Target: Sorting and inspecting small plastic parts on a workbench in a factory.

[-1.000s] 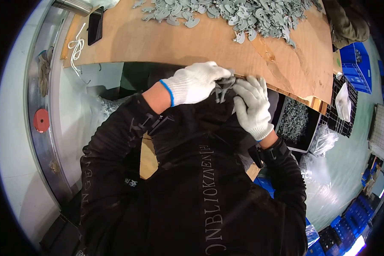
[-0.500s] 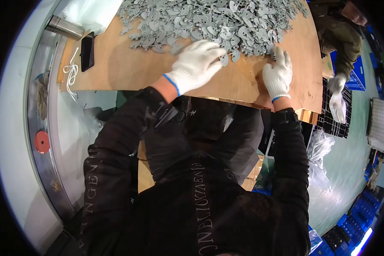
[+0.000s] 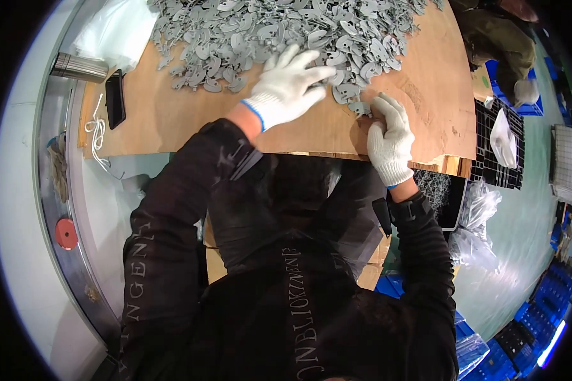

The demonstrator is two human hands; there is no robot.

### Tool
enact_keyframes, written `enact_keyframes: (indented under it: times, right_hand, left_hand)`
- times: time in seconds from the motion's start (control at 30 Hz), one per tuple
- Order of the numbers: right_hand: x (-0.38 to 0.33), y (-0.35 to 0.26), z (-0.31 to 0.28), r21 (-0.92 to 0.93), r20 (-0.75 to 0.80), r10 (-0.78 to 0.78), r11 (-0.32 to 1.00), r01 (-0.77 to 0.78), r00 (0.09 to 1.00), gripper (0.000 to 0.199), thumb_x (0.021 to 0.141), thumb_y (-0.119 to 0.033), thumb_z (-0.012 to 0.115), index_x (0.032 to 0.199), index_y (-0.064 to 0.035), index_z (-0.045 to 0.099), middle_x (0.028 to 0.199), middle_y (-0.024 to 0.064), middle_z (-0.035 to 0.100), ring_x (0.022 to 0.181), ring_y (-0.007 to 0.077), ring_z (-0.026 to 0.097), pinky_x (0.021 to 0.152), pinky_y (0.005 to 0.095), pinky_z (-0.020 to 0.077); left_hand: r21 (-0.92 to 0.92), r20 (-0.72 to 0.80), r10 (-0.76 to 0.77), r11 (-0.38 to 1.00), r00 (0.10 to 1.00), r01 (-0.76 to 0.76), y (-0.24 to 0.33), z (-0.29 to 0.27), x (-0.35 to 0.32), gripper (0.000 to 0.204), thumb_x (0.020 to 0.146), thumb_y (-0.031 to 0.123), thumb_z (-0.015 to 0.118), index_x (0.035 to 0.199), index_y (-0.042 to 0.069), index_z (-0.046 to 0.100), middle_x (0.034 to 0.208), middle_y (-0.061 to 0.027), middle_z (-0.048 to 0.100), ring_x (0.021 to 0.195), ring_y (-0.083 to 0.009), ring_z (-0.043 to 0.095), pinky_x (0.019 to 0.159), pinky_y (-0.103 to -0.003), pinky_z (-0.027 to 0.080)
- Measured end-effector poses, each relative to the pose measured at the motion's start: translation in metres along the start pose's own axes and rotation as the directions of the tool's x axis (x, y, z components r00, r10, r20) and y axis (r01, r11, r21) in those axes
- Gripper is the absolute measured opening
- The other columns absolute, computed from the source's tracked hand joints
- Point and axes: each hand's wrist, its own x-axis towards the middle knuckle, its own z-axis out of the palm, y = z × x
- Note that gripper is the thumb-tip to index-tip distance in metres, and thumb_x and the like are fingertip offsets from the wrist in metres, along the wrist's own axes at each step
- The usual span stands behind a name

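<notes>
A big heap of flat, curved grey metal parts (image 3: 267, 38) covers the far side of the wooden table (image 3: 165, 127). Both my hands wear white knit gloves. My left hand (image 3: 287, 87) is over the heap's near edge, fingers spread, with nothing seen in its grip. Lower and to the right, my right hand (image 3: 393, 138) rests at the table with fingers curved and thumb apart. One loose grey part (image 3: 360, 108) lies right at its fingertips, seemingly touched by them. The palm side of this hand is partly hidden.
At the left are a black phone (image 3: 115, 98), a white cord (image 3: 96, 133), a metal cylinder (image 3: 79, 66) and clear plastic (image 3: 117, 32). A black bin (image 3: 448, 197) of small metal pieces sits below the table's right edge. Beyond, a co-worker's gloved hand (image 3: 526, 92) is near a black grid crate (image 3: 489, 136).
My right hand has moved left and toward me, its fingers now curved at a loose part. My left hand's fingers have spread. The co-worker's hand has moved away from a white item.
</notes>
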Motion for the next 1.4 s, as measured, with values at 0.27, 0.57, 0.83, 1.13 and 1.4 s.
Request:
enact_keyframes:
  times: [0.27,0.57,0.83,1.13,1.4]
  right_hand:
    - [-0.003,-0.011,0.005,-0.323,-0.015,-0.123,0.940,0.111,0.992,0.032,0.089,-0.002,0.070,0.119,-0.0079,0.081,0.139,0.0184,0.073,0.137,0.0419,0.063,0.121,0.0500,0.0461]
    - [-0.007,-0.024,0.013,-0.216,0.085,-0.183,0.956,0.198,0.979,0.034,0.087,-0.004,0.074,0.119,-0.0107,0.082,0.142,0.0172,0.071,0.141,0.0443,0.058,0.121,0.0540,0.0450]
    - [0.012,-0.048,0.021,-0.310,0.080,-0.208,0.924,0.223,0.975,0.044,0.091,-0.003,0.068,0.135,-0.0093,0.075,0.145,0.0211,0.068,0.140,0.0453,0.058,0.121,0.0559,0.0462]
    - [-0.012,-0.009,0.005,0.865,-0.069,0.493,0.462,-0.194,0.867,0.027,0.109,-0.014,0.057,0.125,-0.0010,0.074,0.136,0.0169,0.073,0.123,0.0356,0.069,0.115,0.0521,0.0516]
    - [-0.009,-0.073,-0.032,0.725,0.306,0.248,-0.686,-0.056,0.919,0.030,0.115,-0.025,0.054,0.100,-0.0044,0.070,0.107,0.0076,0.075,0.104,0.0270,0.068,0.102,0.0488,0.0542]
  left_hand:
    - [-0.160,-0.243,0.012,0.986,0.970,-0.052,-0.021,-0.011,-0.064,0.039,0.100,0.025,0.075,0.138,0.018,0.074,0.151,-0.0120,0.065,0.149,-0.0412,0.053,0.124,-0.050,0.044]
    - [-0.001,-0.230,0.113,0.993,0.966,-0.117,-0.003,-0.026,-0.063,0.037,0.096,0.014,0.077,0.132,0.016,0.076,0.138,-0.0106,0.070,0.138,-0.0380,0.062,0.118,-0.050,0.049]
    - [-0.082,-0.329,0.040,0.994,0.944,-0.071,-0.010,-0.018,-0.063,0.036,0.094,0.013,0.077,0.130,0.015,0.076,0.138,-0.0102,0.070,0.138,-0.0376,0.062,0.119,-0.051,0.048]
    - [-0.096,-0.470,0.097,0.982,0.877,-0.160,-0.012,-0.017,-0.060,0.030,0.094,0.006,0.075,0.124,0.011,0.078,0.130,-0.0104,0.075,0.128,-0.0378,0.068,0.112,-0.048,0.054]
    - [-0.219,-0.510,0.197,0.912,0.837,-0.348,0.043,-0.073,-0.070,0.030,0.098,0.004,0.071,0.128,0.006,0.074,0.133,-0.0124,0.074,0.123,-0.0300,0.070,0.109,-0.042,0.055]
